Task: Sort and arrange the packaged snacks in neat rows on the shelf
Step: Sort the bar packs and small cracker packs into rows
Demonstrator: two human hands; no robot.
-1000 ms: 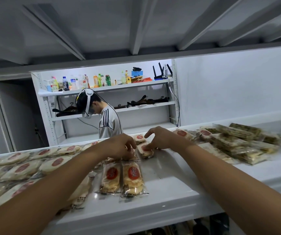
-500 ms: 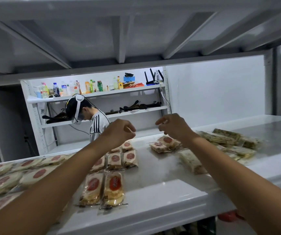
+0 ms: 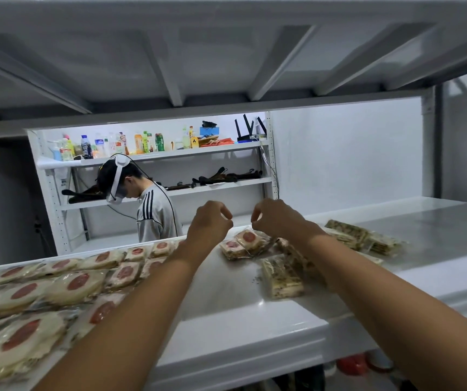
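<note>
The job looks roughly half done. Across the left part of the white metal shelf, the round pale crackers with red-dot labels in clear wrappers already lie flat in rough rows, some overlapping. At the shelf's middle back, 2 red-dot packets lie loose and askew, 1 leaning on the other. On the shelf's right part, the pale green-flecked bars in clear film sit in an unsorted heap, with 1 stray bar nearer the shelf's front edge. The wrappers look thin, glossy and crinkly. Above the shelf's middle, the left hand has a narrow pinched grip with nothing visible in it. The right hand pinches narrowly just over the 2 loose packets, and I cannot tell whether it holds a wrapper edge.
</note>
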